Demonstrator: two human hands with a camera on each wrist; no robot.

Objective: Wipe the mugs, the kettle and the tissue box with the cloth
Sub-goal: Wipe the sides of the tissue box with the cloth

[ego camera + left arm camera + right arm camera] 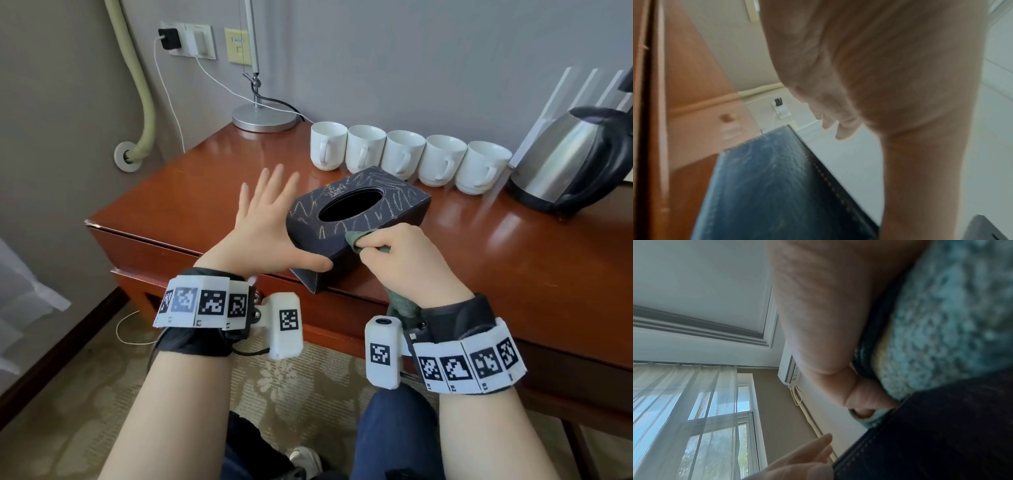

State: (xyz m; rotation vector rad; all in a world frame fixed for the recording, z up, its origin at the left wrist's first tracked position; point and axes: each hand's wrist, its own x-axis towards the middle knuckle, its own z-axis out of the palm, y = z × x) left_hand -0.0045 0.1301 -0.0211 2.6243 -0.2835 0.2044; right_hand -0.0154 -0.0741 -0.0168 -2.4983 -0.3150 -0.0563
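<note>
Your right hand (404,253) bunches the nubby cloth (359,240) against the stitched, boxy tissue box (356,219); beside the box, your left hand (267,226) is splayed flat.

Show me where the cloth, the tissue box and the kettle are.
cloth (359,238), head view, on the bunched green end by the right fingers.
tissue box (394,197), head view, on its patterned top.
kettle (561,154), head view, on its steel body.
</note>
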